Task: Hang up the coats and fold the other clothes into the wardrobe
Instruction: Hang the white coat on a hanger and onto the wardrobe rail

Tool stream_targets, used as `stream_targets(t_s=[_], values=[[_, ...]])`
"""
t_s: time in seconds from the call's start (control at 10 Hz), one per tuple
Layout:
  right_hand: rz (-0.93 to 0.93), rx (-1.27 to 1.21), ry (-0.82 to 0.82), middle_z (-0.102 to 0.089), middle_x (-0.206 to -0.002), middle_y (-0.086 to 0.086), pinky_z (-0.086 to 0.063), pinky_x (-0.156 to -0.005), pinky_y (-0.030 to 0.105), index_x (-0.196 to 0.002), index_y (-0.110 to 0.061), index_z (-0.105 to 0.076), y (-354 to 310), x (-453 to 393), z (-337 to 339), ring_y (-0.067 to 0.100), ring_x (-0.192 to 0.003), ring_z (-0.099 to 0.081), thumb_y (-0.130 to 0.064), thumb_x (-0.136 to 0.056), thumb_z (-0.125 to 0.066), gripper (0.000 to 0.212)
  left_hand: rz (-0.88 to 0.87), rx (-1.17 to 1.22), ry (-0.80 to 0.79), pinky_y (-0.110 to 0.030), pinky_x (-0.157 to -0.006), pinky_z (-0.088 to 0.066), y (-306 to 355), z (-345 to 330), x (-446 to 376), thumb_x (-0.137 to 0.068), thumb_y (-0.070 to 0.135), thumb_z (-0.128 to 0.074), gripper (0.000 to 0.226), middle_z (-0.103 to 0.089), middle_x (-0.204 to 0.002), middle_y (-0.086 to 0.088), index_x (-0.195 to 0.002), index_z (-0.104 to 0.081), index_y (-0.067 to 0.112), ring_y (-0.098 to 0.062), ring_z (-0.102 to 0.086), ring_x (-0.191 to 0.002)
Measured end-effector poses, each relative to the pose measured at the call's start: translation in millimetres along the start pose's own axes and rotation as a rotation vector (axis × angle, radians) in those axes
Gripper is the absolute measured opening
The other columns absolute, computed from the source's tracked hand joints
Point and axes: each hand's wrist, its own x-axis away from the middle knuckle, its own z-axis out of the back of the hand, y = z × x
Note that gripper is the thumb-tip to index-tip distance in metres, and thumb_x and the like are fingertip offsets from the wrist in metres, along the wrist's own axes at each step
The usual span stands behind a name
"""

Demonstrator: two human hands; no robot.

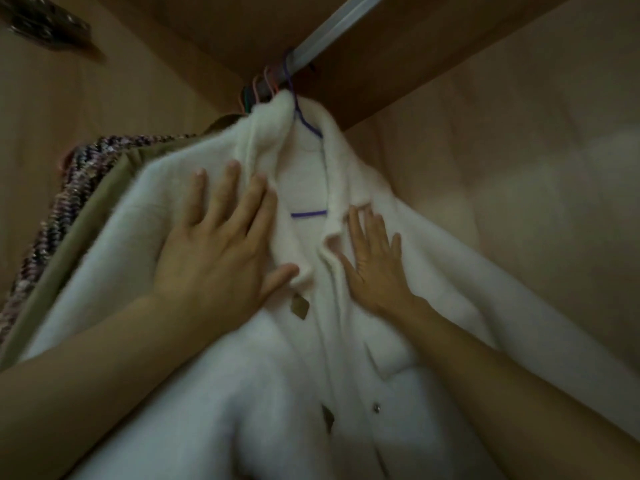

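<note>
- White coat hangs on purple hanger from rail at 12 o'clock
- Left hand and right hand press flat on it, fingers spread apart

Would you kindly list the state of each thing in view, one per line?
white coat: hung on the purple hanger, front open at the collar
purple hanger: hooked over the rail
left hand: open, flat on the coat
right hand: open, flat on the coat
tweed jacket: hanging behind
</note>
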Motion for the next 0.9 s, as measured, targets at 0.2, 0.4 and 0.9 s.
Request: stream_targets(t_s=[0.2,0.4,0.9], values=[[0.029,0.091,-0.029,0.008,-0.167,0.004,0.007,-0.120,0.053,-0.153,-0.042,0.016,15,85,24,0.027,-0.153,0.005,-0.065,-0.097,-0.004,0.064,-0.046,0.121,0.037,-0.067,-0.115,-0.021,35,5,59,-0.080,0.085,-0.033,0.101,-0.029,-0.160,-0.017,-0.152,-0.035,0.015,-0.040,-0.024,-0.148],[-0.032,0.269,-0.138,0.015,-0.166,0.005,0.008,-0.120,0.056,-0.156,-0.034,0.014,37,162,11,0.020,-0.152,0.017,-0.065,-0.096,-0.003,0.069,-0.307,0.119,-0.039,-0.067,-0.116,-0.009,42,12,95,-0.078,0.081,-0.042,0.086,-0.038,-0.155,-0.017,-0.143,-0.040,0.024,-0.042,-0.029,-0.146],[-0.042,0.157,-0.417,0.008,-0.167,0.003,0.000,-0.121,0.051,-0.157,-0.036,0.002,43,181,51,0.021,-0.153,0.008,-0.061,-0.098,-0.017,0.067,-0.314,-0.035,-0.456,-0.069,-0.112,0.013,33,31,105,-0.075,0.082,-0.006,0.091,-0.008,-0.167,0.001,-0.152,-0.029,0.040,-0.027,0.006,-0.154]])
